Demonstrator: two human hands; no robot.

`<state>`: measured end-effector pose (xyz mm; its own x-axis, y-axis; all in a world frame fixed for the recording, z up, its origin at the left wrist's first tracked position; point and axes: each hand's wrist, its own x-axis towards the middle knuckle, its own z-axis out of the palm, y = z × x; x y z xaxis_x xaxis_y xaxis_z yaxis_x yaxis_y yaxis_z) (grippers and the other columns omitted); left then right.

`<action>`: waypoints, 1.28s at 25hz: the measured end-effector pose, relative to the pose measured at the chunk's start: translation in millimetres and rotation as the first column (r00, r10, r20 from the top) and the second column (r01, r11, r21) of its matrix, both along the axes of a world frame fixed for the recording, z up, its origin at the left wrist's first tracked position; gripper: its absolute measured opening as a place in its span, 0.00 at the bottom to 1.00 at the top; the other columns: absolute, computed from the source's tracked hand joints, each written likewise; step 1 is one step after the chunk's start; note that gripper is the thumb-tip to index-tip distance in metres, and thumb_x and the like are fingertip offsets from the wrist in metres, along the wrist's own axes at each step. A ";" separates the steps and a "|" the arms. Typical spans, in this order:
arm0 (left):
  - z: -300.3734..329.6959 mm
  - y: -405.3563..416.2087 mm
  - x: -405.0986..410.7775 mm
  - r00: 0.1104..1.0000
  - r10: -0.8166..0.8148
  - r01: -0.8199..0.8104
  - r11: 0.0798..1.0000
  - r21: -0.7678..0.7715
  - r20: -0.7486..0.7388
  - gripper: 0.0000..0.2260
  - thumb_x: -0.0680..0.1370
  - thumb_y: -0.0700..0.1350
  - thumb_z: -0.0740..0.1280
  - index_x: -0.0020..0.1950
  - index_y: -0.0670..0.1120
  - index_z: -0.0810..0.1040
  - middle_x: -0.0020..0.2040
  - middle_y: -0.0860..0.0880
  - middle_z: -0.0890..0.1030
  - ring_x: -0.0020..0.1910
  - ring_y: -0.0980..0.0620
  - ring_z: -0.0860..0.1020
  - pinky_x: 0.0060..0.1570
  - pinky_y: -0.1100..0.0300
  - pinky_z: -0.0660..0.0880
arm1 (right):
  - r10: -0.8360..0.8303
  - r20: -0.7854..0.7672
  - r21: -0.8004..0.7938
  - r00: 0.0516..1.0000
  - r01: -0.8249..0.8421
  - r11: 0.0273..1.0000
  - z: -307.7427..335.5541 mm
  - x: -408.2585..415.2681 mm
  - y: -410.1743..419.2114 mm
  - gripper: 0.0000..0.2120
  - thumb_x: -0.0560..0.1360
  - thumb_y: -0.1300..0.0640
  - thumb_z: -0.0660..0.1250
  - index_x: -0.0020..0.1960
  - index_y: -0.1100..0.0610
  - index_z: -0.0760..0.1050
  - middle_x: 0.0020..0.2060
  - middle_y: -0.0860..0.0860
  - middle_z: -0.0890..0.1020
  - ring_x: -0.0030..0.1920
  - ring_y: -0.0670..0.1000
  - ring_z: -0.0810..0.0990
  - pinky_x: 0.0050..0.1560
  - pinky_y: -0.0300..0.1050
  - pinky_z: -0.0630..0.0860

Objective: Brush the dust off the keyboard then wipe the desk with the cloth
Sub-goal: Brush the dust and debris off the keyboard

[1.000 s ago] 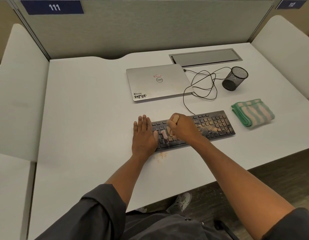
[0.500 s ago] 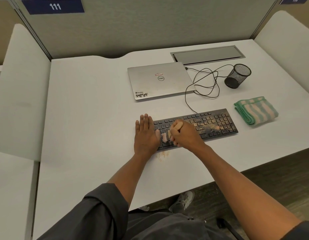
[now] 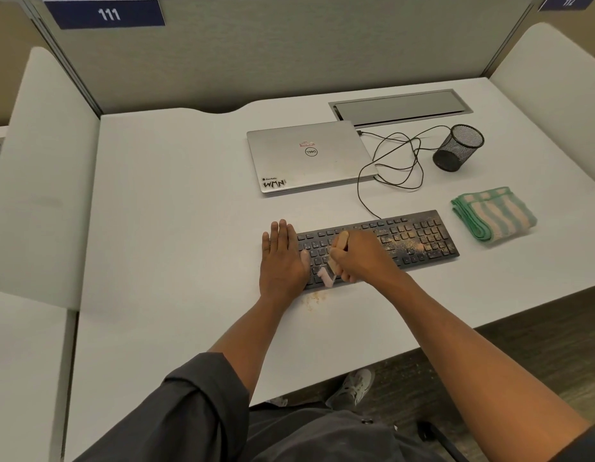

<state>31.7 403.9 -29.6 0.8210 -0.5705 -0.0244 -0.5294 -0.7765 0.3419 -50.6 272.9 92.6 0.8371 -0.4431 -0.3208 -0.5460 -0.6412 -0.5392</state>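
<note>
Left hand, fingers flat and straight, presses the left end of the black, flat keyboard on the smooth white bench. Right hand grips a wooden-handled brush, pale bristles on the keys. Tan dust speckles the keys on the right. The folded, striped cloth lies just beside the keyboard's right end.

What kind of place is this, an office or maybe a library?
Probably a shared office or study hall with numbered cubicles. A blue number plate reading 111 sits on the grey fabric partition, another plate marks the next bay, and the white desk has a built-in metal cable hatch.
</note>
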 end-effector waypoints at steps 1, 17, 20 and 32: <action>0.3 0.1 -0.1 1.000 -0.001 0.001 1.000 -0.001 -0.002 0.31 0.85 0.52 0.52 0.82 0.38 0.48 0.83 0.40 0.47 0.82 0.43 0.43 0.79 0.50 0.35 | -0.018 0.003 0.014 1.000 0.018 1.000 3.1 0.5 -1.2 0.10 0.81 0.58 0.63 0.45 0.59 0.80 0.30 0.55 0.85 0.28 0.52 0.84 0.29 0.42 0.80; -10.0 -0.2 1.9 0.998 -0.021 0.022 1.000 -0.014 0.054 0.31 0.83 0.53 0.51 0.81 0.37 0.52 0.82 0.38 0.52 0.82 0.42 0.47 0.80 0.45 0.42 | -0.158 0.226 0.093 0.961 0.140 0.986 -8.9 -26.6 12.4 0.19 0.81 0.57 0.56 0.35 0.60 0.76 0.31 0.53 0.82 0.32 0.48 0.80 0.41 0.48 0.78; -12.6 -0.3 2.5 0.998 -0.007 0.008 1.000 -0.022 0.061 0.33 0.80 0.55 0.44 0.81 0.37 0.54 0.82 0.38 0.54 0.82 0.42 0.49 0.80 0.45 0.44 | -0.167 0.246 0.014 0.955 0.169 0.985 -9.3 -29.7 3.1 0.16 0.81 0.57 0.55 0.37 0.57 0.73 0.34 0.51 0.82 0.35 0.49 0.79 0.36 0.45 0.73; -3.6 -2.3 1.6 1.000 -0.001 0.001 1.000 0.027 0.022 0.35 0.79 0.57 0.41 0.82 0.38 0.52 0.83 0.40 0.51 0.82 0.44 0.45 0.80 0.49 0.39 | 0.011 0.291 0.073 0.957 -0.033 0.997 -12.9 -33.0 -26.9 0.11 0.78 0.65 0.67 0.48 0.51 0.83 0.46 0.49 0.83 0.47 0.48 0.79 0.48 0.46 0.76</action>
<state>33.3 401.7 -33.2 0.8209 -0.5707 -0.0221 -0.5372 -0.7847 0.3093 -83.6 246.0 79.6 0.9083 -0.4073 -0.0950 -0.3453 -0.6022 -0.7198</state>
